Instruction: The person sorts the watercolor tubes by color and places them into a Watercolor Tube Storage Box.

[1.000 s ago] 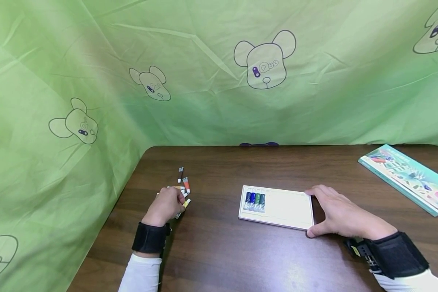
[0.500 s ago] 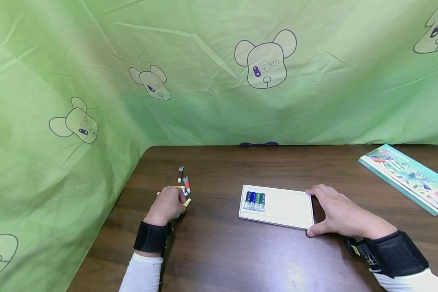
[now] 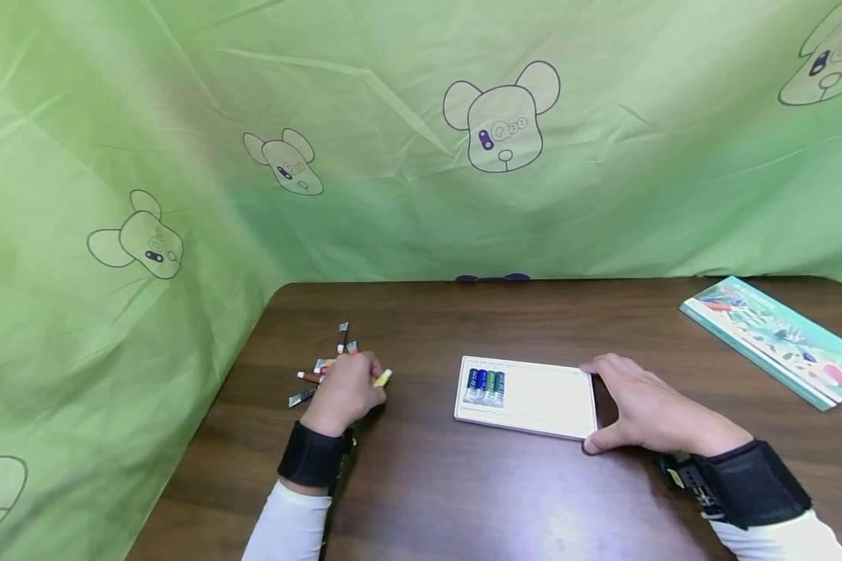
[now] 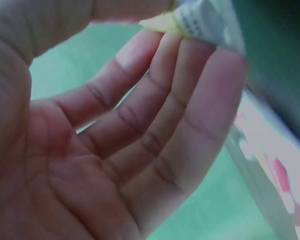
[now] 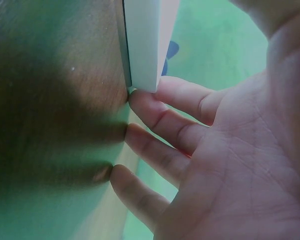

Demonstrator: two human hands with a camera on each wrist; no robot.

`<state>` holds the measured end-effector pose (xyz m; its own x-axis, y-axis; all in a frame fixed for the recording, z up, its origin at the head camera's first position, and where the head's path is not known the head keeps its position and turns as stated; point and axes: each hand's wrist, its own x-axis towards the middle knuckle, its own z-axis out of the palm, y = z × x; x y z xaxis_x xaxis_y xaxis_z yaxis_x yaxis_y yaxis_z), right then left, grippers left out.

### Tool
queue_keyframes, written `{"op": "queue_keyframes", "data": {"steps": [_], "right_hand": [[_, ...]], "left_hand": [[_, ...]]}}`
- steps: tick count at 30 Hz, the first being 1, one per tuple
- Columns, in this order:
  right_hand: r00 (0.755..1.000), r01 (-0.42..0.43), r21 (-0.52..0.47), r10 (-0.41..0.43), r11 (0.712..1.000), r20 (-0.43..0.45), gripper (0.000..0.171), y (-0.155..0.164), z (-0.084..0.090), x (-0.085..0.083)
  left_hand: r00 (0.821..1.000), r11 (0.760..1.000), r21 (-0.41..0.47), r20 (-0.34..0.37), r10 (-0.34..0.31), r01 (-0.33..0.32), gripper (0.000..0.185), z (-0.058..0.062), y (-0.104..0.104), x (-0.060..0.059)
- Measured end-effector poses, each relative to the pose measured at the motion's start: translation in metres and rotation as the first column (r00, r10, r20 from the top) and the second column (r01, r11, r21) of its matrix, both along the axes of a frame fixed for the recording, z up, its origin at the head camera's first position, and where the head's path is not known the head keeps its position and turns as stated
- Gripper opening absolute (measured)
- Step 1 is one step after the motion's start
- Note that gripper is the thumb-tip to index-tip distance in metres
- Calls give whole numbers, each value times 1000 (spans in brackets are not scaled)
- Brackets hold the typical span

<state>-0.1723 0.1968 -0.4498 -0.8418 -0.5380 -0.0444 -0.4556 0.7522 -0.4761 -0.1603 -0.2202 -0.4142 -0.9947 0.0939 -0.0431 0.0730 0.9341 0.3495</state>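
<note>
My left hand (image 3: 345, 392) pinches a yellow paint tube (image 3: 382, 379) between thumb and fingertips, its white cap pointing away to the right. Up close in the left wrist view, the tube's crimped silver-white end (image 4: 209, 22) lies across the fingertips. At the middle of the table is a white plastic tray (image 3: 550, 401) with several blue and green paint tubes (image 3: 486, 387) lined up at its left end. My right hand (image 3: 652, 409) holds the tray's right end, thumb at the near corner and fingers at the far one. In the right wrist view, fingertips touch the tray's edge (image 5: 144, 50).
Beside and behind the left hand lie several loose paint tubes, among them a black one (image 3: 342, 339), a dark red one (image 3: 310, 377) and a grey one (image 3: 302, 397). A turquoise printed box (image 3: 779, 339) lies at the back right. Green fabric (image 3: 393, 195) hangs behind the table.
My left hand has lifted the yellow tube from the loose ones and moved right with it, uncovering the dark red and grey tubes. The right hand stays on the tray.
</note>
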Motion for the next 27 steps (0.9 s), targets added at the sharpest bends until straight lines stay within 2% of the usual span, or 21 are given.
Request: {"op": "queue_keyframes", "data": {"steps": [5,13,18,20,24,27], "right_hand": [[1000,-2,-4,2,1000,-14,106,0,-1,0],[1000,0,-12,0,1000,-10,105,-1,-2,1],[1000,0,-14,0,1000,-9,106,-1,0,1],[1000,0,-13,0,1000,-13,106,-1,0,0],[1000,2,-13,-2,1000,-16,105,-1,0,0],[1000,3,-15,-3,1000,-22,104,0,0,0]], "left_hand": [[999,996,73,15,-43,41,18,0,41,-6],[994,992,68,8,-110,109,20,-2,103,-9],[986,985,54,-43,-161,163,11,-4,131,-8],[983,983,52,-53,-175,177,18,-4,141,-9],[979,982,20,-78,-188,190,28,-6,158,-10],[976,983,-26,-116,-184,182,19,-9,168,-10]]}}
